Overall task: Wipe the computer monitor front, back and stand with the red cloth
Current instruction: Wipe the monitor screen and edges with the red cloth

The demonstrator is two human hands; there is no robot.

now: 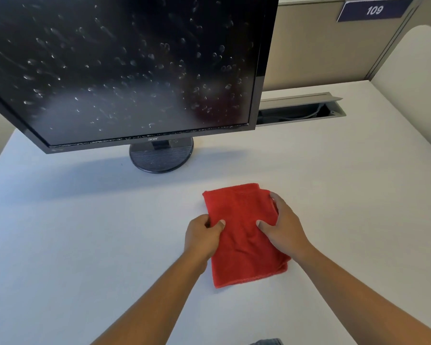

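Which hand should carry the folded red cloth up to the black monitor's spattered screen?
Probably right: the right hand grips the folded red cloth across its right side, thumb mid-cloth; the left hand only pinches the left edge.

The cloth is plain bright red. The monitor is black, its dark screen speckled all over with whitish smudges; its round stand is black, finely ribbed. The desk is white. A navy sign carries white numerals.

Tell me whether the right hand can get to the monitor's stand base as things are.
Probably yes. Bare table lies between the right hand, gripping the red cloth, and the stand base; only the monitor overhangs its rear.
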